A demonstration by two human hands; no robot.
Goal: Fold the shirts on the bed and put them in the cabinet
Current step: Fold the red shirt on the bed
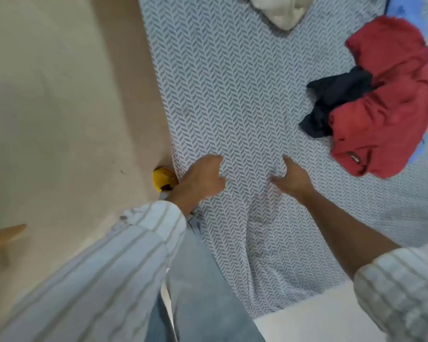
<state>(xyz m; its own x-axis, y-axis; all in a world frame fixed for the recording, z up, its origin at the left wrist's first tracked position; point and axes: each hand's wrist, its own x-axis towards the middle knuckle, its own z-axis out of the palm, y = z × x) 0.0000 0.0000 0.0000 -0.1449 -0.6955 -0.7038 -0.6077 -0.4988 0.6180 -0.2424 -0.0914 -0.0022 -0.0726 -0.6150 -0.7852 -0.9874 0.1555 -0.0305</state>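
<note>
A red shirt lies crumpled on the right of the bed, with a dark navy garment tucked partly under its left side. A cream-white garment sits bunched at the top edge of the view. My left hand and my right hand hover over or rest on the bare herringbone bedsheet near the bed's front edge, a hand's width apart. Both have loose, relaxed fingers and hold nothing. The shirts lie well beyond both hands. No cabinet is in view.
The beige floor runs along the bed's left side. A yellow object lies on the floor by the bed's edge, just left of my left wrist. A blue patch of bedding shows at the top right.
</note>
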